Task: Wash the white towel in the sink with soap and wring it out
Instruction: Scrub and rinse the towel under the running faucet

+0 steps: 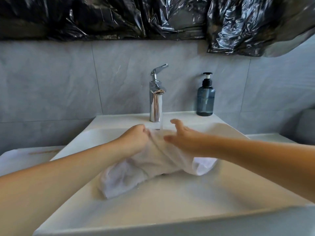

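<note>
The white towel (pixel 150 166) lies bunched in the white sink (pixel 170 210), its upper end lifted under the stream of water from the chrome tap (pixel 156 99). My left hand (pixel 136 138) grips that upper end with curled fingers. My right hand (pixel 184 138) hovers over the towel just right of the water stream, fingers spread and relaxed, holding nothing. A dark blue soap pump bottle (pixel 205 97) stands on the sink's back ledge to the right of the tap.
Grey tiled wall behind the sink, with crumpled black plastic sheeting (pixel 153 17) hung across the top. A white surface (pixel 25 159) sits to the left of the basin. The tap lever (pixel 159 68) is raised and water runs.
</note>
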### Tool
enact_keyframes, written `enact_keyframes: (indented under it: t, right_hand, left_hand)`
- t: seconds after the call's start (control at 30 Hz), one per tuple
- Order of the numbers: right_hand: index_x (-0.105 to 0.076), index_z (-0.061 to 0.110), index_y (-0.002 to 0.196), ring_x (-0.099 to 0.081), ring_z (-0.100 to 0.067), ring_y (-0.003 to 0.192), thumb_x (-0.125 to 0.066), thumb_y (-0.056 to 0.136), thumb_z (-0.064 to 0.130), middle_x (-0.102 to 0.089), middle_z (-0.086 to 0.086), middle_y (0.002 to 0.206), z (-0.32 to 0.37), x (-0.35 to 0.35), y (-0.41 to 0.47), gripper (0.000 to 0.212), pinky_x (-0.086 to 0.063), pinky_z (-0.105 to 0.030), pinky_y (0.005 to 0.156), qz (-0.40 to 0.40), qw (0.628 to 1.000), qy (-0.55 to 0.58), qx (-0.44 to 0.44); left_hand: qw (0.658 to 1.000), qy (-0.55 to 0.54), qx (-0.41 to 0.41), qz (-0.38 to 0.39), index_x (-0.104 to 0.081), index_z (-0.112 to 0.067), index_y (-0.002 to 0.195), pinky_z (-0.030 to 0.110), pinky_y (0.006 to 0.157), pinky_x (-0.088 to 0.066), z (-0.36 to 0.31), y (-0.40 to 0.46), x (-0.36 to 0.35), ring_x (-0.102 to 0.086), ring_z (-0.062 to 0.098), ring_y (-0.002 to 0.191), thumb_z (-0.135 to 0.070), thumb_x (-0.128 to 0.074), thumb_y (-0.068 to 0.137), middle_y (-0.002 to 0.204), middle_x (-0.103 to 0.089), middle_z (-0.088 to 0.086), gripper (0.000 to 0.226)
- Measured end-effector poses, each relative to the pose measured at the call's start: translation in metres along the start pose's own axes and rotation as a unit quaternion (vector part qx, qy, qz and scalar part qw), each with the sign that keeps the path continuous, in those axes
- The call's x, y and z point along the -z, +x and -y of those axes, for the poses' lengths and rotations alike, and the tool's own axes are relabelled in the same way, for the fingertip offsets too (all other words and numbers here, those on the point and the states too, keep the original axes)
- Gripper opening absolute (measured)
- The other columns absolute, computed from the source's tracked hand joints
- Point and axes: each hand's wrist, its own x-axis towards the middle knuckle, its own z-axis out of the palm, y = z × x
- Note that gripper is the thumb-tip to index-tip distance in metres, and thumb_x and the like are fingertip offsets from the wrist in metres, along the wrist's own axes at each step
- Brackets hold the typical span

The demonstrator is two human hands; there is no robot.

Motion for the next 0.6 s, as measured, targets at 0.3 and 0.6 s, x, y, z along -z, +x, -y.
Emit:
enact_keyframes:
  t: [0.3,0.6]
  right_hand:
    - [-0.048,0.021,0.103,-0.053,-0.023,0.082,-0.047,0.097,0.021,-0.059,0.0,0.1,-0.015,-0.022,0.013,0.006,-0.045,-0.033,0.07,0.05,0.937,-0.342,0.044]
    - [-0.053,0.025,0.095,-0.058,-0.025,0.095,-0.043,0.1,0.023,-0.057,0.0,0.094,-0.012,-0.026,0.005,0.011,-0.043,-0.032,0.075,0.059,0.968,-0.233,0.074]
  left_hand:
    - [0.921,0.347,-0.166,0.072,-0.044,-0.026,0.087,0.034,0.07,-0.036,0.0,-0.023,-0.02,-0.052,0.029,0.088,-0.029,-0.04,0.1,0.106,-0.065,0.004,0.014]
    - [0.964,0.234,-0.086,0.092,-0.044,-0.025,0.067,0.031,0.066,-0.038,0.011,-0.012,-0.031,-0.053,0.024,0.082,-0.029,-0.043,0.098,0.087,-0.063,-0.001,0.031]
